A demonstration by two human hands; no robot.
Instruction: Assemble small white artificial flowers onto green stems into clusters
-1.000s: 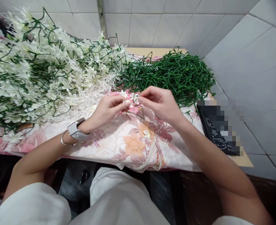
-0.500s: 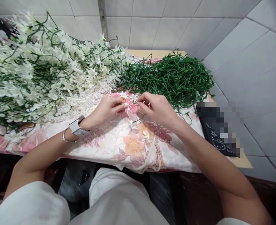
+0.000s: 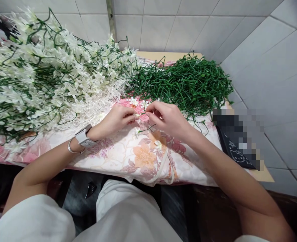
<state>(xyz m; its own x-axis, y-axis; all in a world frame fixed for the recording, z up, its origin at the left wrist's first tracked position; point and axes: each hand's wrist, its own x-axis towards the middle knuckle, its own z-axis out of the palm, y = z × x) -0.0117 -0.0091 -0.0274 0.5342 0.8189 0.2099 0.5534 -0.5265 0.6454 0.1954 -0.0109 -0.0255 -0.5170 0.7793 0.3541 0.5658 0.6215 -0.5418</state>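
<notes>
My left hand (image 3: pixel 119 117), with a grey watch (image 3: pixel 85 137) on its wrist, pinches a small pale flower part at its fingertips. Just to the right, my right hand (image 3: pixel 165 117) pinches a thin green artificial stem (image 3: pixel 147 129). The stem hangs below the fingers and ends in a small white blossom. Between the two hands the fingertips nearly meet, and the exact joint is too small to make out. Loose white blossoms (image 3: pixel 133 101) lie on the cloth just beyond the hands. Another white blossom (image 3: pixel 158 145) rests nearer to me.
A large heap of white artificial flowers (image 3: pixel 62 67) covers the left side. In front of it lie thin white strands (image 3: pixel 95 107). Bare green stems (image 3: pixel 188 82) are piled at the back right. A black case (image 3: pixel 236 151) sits on the right edge of the floral cloth (image 3: pixel 138 168).
Both hands stay close together over the cloth. My right hand has dipped slightly, its fingers coming nearer to the left fingertips. The hanging stem has swung lower, its blossom now showing.
</notes>
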